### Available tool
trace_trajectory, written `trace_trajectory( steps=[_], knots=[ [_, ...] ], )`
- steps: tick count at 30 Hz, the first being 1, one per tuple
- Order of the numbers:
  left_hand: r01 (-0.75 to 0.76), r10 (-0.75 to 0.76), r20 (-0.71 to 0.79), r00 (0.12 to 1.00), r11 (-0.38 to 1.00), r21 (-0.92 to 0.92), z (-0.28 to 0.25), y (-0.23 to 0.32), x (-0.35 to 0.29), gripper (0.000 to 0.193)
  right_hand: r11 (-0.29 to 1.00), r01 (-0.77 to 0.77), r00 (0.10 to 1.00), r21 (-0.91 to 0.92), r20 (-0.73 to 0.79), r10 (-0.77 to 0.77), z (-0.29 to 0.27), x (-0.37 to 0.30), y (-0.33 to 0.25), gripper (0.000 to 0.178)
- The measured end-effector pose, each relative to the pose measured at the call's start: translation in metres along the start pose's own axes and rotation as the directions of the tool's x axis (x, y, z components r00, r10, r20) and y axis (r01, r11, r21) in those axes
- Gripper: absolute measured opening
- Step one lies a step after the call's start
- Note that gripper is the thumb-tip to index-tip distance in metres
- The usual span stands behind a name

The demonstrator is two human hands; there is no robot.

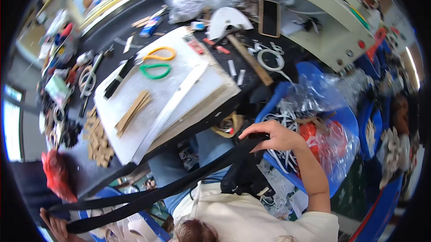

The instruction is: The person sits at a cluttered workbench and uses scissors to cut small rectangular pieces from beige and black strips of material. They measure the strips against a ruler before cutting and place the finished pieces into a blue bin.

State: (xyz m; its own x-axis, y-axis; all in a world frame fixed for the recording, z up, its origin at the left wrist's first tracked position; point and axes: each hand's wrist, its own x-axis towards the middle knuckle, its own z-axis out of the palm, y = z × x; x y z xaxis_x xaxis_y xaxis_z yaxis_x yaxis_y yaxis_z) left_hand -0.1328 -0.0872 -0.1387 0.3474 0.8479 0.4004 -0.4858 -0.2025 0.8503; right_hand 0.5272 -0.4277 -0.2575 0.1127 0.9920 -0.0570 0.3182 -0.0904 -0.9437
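Observation:
A long black fabric strip (pixel 179 191), folded into two lengths, stretches across my lap. My right hand (pixel 276 136) pinches its upper end near the blue basin. At the lower left, my left hand (pixel 57 226) is closed on the other end, its fingers partly cut off by the dark rim. Beyond the strip, a white board (pixel 134 82) lies on the black table, bearing a metal ruler (pixel 170 112), several thin brown strips (pixel 133 112) and scissors with one yellow and one green loop handle (pixel 155 71).
A blue basin (pixel 352 127) with plastic bags and white strips stands at my right. Behind the board lie a hammer (pixel 251 60), a phone (pixel 269 17) and a white cord coil (pixel 271 60). Small tan pieces (pixel 98 141) and a red bag (pixel 58 174) are at the left.

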Motion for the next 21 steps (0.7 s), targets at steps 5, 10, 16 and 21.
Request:
trace_trajectory(
  steps=[5,10,16,21],
  knots=[
    [-0.008,0.045,-0.229,0.972,0.987,0.158,0.052,0.018,-0.044,0.044,0.993,-0.121,0.974,-0.011,0.194,0.12,0.028,0.057,-0.018,0.052],
    [-0.012,0.102,-0.432,0.896,0.978,0.207,0.065,0.029,-0.074,0.042,0.981,0.177,0.91,-0.079,0.394,-0.132,0.056,0.094,-0.048,0.062],
    [0.079,-0.002,-0.372,0.928,0.978,0.192,0.066,0.037,-0.08,0.039,0.987,-0.066,0.974,0.149,0.224,0.031,0.088,0.116,-0.073,0.014],
    [0.452,-0.192,-0.415,0.889,0.226,0.863,0.157,-0.015,-0.063,0.037,0.445,-0.238,0.901,0.863,0.368,-0.231,0.117,0.118,-0.1,0.049]
  ],
)
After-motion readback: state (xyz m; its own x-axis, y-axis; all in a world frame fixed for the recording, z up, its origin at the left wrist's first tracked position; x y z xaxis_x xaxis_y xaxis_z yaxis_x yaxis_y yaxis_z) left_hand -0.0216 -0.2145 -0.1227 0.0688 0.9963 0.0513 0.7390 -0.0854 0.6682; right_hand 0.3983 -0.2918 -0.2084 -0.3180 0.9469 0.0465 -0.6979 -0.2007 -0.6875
